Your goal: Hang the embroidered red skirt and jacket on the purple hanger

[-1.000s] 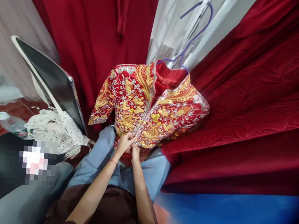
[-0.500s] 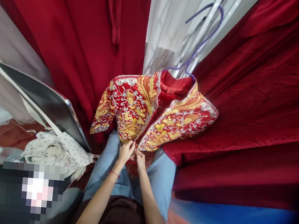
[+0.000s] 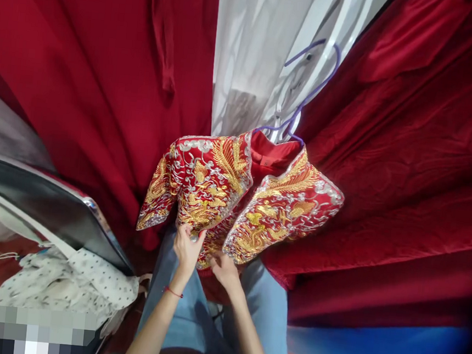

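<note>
A red jacket [image 3: 210, 191] with dense gold and silver embroidery hangs on a purple hanger [image 3: 320, 85], its front parted in the middle. My left hand [image 3: 187, 248] pinches the lower edge of the front panel on the left, thumb toward the opening. Below the right panel's lower corner, my right hand [image 3: 226, 270] has its fingers curled against the jacket's hem; the exact grip of the fingertips is partly hidden. The red lining and a small collar label show inside the neck.
Red cloth [image 3: 105, 66] hangs at the left and a long red garment [image 3: 403, 202] at the right. Behind the hanger stands a white rack [image 3: 336, 20]. A black-faced panel [image 3: 59, 211] and a dotted white cloth [image 3: 73, 284] are at the lower left.
My hands have moved apart from the centre of the hem. The left one has shifted left with its panel, so the front opening is wider. The whole view has shifted somewhat.
</note>
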The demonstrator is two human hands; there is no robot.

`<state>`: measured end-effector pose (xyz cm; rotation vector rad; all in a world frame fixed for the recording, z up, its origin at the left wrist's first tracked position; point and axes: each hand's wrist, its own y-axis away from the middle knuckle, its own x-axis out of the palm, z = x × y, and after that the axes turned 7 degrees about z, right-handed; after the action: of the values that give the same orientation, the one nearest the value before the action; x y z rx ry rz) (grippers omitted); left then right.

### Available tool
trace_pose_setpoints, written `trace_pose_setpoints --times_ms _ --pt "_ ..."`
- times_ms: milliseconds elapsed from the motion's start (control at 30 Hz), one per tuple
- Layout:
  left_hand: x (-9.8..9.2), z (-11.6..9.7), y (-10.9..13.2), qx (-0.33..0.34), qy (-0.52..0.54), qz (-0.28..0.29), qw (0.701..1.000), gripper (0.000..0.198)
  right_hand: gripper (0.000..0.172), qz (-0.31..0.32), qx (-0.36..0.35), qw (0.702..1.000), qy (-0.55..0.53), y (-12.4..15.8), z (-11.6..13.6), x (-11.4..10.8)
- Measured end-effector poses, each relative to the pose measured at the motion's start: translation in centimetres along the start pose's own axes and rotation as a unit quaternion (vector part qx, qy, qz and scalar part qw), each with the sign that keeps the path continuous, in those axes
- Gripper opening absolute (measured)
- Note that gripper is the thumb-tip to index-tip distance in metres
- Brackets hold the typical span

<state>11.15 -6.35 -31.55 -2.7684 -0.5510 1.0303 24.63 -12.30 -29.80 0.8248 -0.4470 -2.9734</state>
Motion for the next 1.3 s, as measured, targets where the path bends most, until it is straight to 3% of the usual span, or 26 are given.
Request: trace_pose_setpoints --times_ms 100,167,267,333,367,433,533,700,800,933,1100,1200,1300 --pt "1.7 -4.3 0.8 0.06 0.028 -0.125 0.99 0.062 0.022 -0.142 -0.114 0.969 0.167 2.3 7.0 -5.3" --pt "1.9 -6.9 0.0 0.092 0.046 -0.172 0.98 0.066 0.026 -0.267 -0.244 0.909 0.205 3.2 12.2 -9.8" --pt "-0.2 -9.0 -3.5 0.117 0.078 -0.162 0.977 0.071 0.022 -0.401 -0.39 0.786 0.262 2.9 18.8 -15.8" --pt "-2.8 -9.1 -6.5 0.112 0.09 -0.128 0.981 0.075 0.03 -0.498 -0.383 0.725 0.283 1.7 21.6 -18.5" --pt "-4.3 -8.8 -7.9 0.101 0.081 -0.114 0.985 0.075 0.038 -0.522 -0.37 0.713 0.287 1.0 22.5 -19.4" --pt "-7.3 -8.3 -10.2 0.086 0.025 -0.092 0.992 0.059 0.047 -0.52 -0.34 0.728 0.289 -0.5 23.3 -20.4" --pt "-11.7 -8.5 -12.0 0.071 -0.05 -0.136 0.987 0.019 0.046 -0.482 -0.297 0.773 0.287 -1.9 23.2 -20.7" --pt "-18.4 -12.1 -13.4 0.055 -0.023 -0.244 0.968 0.03 0.036 -0.477 -0.257 0.783 0.305 -2.4 22.5 -21.6" --pt "-21.0 -14.2 -16.0 0.092 0.055 -0.232 0.967 0.022 0.032 -0.455 -0.277 0.788 0.308 -2.3 22.3 -22.7" --pt "-21.6 -16.1 -18.8 0.169 0.129 -0.131 0.968 0.027 0.031 -0.428 -0.299 0.798 0.301 -2.0 21.9 -23.5" --pt "-20.1 -18.3 -16.3 0.27 0.057 0.029 0.961 0.035 0.03 -0.405 -0.307 0.809 0.296 -1.8 21.5 -23.2" --pt "-18.8 -18.8 -14.7 0.362 -0.045 0.019 0.931 0.037 0.028 -0.377 -0.323 0.818 0.29 -1.5 21.2 -23.2" --pt "-17.4 -18.4 -14.9 0.382 -0.094 -0.042 0.918 0.04 0.028 -0.304 -0.355 0.837 0.283 -0.6 20.9 -24.1"
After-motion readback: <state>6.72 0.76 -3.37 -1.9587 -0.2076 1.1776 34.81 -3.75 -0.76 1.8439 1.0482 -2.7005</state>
